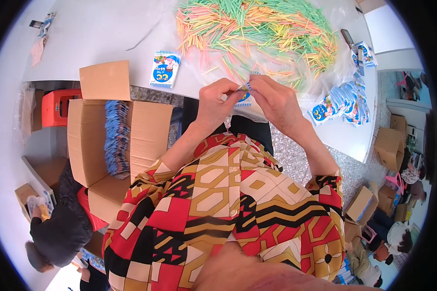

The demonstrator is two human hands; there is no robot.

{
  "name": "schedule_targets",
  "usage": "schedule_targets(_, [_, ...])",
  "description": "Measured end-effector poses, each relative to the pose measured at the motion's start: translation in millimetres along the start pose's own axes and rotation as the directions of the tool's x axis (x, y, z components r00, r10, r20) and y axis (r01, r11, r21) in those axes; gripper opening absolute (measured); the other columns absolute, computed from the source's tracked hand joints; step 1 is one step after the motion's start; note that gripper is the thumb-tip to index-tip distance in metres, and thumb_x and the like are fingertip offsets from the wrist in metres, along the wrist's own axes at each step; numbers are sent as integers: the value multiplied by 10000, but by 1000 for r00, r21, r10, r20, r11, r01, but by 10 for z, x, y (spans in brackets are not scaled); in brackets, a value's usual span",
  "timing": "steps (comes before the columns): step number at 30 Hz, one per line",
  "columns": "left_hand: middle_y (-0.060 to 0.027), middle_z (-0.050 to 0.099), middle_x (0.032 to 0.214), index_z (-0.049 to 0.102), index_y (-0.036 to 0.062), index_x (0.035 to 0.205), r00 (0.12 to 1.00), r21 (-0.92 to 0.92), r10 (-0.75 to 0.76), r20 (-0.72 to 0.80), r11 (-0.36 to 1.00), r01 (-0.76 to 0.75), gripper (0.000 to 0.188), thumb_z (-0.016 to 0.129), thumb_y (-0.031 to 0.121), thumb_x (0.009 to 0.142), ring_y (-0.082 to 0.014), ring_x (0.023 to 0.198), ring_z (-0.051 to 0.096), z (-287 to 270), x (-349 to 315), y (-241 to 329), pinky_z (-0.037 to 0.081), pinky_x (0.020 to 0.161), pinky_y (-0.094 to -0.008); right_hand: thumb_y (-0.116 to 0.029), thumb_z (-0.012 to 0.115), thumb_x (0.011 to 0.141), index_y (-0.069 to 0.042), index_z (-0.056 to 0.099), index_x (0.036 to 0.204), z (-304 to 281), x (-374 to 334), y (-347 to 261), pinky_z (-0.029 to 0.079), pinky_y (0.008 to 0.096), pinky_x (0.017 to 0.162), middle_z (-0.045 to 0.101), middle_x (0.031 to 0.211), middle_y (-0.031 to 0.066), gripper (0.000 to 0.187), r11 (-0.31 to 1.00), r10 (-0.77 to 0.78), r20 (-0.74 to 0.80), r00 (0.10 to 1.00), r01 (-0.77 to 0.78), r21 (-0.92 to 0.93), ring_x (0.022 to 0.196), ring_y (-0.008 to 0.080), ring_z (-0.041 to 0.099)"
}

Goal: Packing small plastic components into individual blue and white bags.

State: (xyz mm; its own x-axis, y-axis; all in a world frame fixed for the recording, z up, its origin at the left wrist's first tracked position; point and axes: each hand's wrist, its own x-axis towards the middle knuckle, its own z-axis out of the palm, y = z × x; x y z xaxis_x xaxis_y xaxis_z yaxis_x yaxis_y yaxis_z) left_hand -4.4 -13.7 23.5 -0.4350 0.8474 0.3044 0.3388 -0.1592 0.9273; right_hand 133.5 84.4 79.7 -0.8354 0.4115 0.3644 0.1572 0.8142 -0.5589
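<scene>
My left hand (pixel 215 104) and my right hand (pixel 279 105) meet at the table's near edge, both closed in a pinch. Between their fingertips is the top edge of a small blue-and-white packet (pixel 244 100); most of it is hidden behind the fingers. Just beyond my hands lies a big heap of thin pink, yellow and green sticks (pixel 257 24), which look like short straws, on clear plastic sheeting (pixel 204 68). A flat printed packet (pixel 164 69) lies on the table to the left. More such packets (pixel 340 101) are piled on the right.
An open cardboard box (pixel 151 127) at my left holds a stacked row of blue packets (pixel 116 140). A red stool (pixel 58 107) stands behind it. One person (pixel 63 225) sits at lower left; several people and cardboard boxes (pixel 390 148) are along the right.
</scene>
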Motion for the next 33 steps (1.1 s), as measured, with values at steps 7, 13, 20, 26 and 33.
schedule_targets(7, [-4, 590, 651, 609, 4, 728, 997, -5, -16, -76, 1000, 16, 108, 714, -14, 709, -46, 596, 502, -68, 58, -131, 406, 549, -211, -58, 628, 795, -45, 560, 908, -8, 185, -27, 486, 337, 594, 601, 873, 96, 133, 996, -78, 80, 994, 82, -44, 743, 273, 611])
schedule_targets(13, [-10, 586, 627, 612, 6, 700, 990, -105, -50, -133, 994, 36, 146, 756, 21, 680, -64, 580, 517, -89, 143, -175, 406, 523, -223, -37, 619, 793, -45, 581, 921, 28, 367, 88, 469, 326, 575, 598, 850, 95, 133, 992, -114, 110, 987, 118, -37, 712, 261, 603])
schedule_targets(20, [49, 559, 636, 616, 27, 723, 971, -324, -214, -111, 931, 168, 135, 746, 60, 738, 11, 578, 429, -257, 232, -356, 325, 495, -164, -34, 610, 812, -57, 615, 997, 46, 929, 814, 489, 255, 630, 622, 940, 76, 186, 991, 26, -151, 988, -6, 135, 717, 183, 605])
schedule_targets(26, [56, 557, 649, 624, 13, 742, 965, -472, -231, -122, 869, 148, 90, 707, 22, 774, 11, 587, 423, -341, 276, -235, 322, 500, -159, -33, 552, 841, -65, 575, 1082, 243, 1254, 1603, 500, 263, 722, 601, 1029, 64, 244, 842, -292, 73, 954, 293, -453, 864, 175, 588])
schedule_targets(33, [49, 558, 648, 615, 5, 735, 976, -486, -185, -115, 867, 107, 104, 717, 10, 757, 8, 584, 424, -405, 293, -292, 320, 498, -166, -32, 603, 749, -68, 536, 1085, 351, 1504, 1744, 490, 277, 704, 542, 1107, 64, 344, 556, -468, 296, 833, 538, -633, 891, 168, 580])
